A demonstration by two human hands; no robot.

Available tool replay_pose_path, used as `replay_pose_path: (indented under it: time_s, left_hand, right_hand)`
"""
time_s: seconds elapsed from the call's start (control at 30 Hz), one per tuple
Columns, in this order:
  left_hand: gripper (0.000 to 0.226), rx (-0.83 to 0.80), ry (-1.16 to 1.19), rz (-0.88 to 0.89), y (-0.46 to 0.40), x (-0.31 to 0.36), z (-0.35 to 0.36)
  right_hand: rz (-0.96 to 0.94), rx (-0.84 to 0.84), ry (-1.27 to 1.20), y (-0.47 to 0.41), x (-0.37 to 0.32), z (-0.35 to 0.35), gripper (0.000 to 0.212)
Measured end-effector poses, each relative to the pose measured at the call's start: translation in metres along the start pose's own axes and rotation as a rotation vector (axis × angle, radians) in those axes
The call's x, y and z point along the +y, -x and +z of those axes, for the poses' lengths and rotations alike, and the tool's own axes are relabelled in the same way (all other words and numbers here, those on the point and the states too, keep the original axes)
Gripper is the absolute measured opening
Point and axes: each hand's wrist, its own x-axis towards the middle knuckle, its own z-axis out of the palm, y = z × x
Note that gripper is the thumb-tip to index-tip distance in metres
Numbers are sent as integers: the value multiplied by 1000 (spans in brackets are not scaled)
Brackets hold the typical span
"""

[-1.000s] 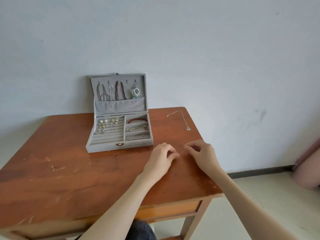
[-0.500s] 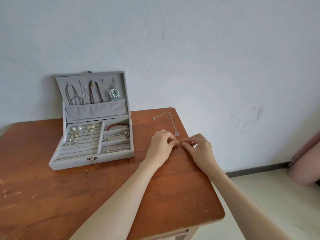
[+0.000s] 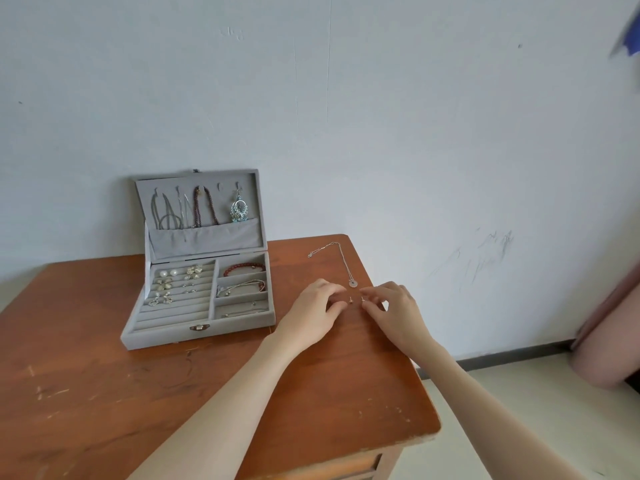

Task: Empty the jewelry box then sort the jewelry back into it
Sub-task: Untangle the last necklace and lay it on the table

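Note:
The grey jewelry box (image 3: 166,336) stands open on the wooden table (image 3: 311,393), left of my hands. Its lid holds hanging necklaces (image 3: 204,207) and a blue drop earring (image 3: 239,210). The tray holds pearl earrings (image 3: 173,282), a red bracelet (image 3: 242,269) and silver chains (image 3: 242,287). A silver pendant necklace (image 3: 343,261) lies on the table right of the box. Two small stud earrings sit just below its pendant. My left hand (image 3: 317,308) rests with curled fingers beside the left stud (image 3: 350,300), not holding it. My right hand (image 3: 396,311) pinches the right stud (image 3: 362,299).
The table's right edge (image 3: 398,327) runs close under my right hand, with floor beyond it. A wall stands right behind the box. Another person's limb (image 3: 609,348) shows at the far right.
My hands moved up the table to just below the pendant, met fingertip to fingertip, then parted. Two studs now show between them. The camera view shifted.

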Motion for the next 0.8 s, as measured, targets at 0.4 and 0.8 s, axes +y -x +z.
replay_pose_path:
  time_s: [0.4,0.8]
  left_hand:
    - [49,126,-476,144,33,-50,-137]
    - [63,195,-785,-52,-18,-136,-230]
  right_hand:
    - [-229,-55,146,-39,-102,15,31]
    - [-499,104,512,-147,-210,76,42]
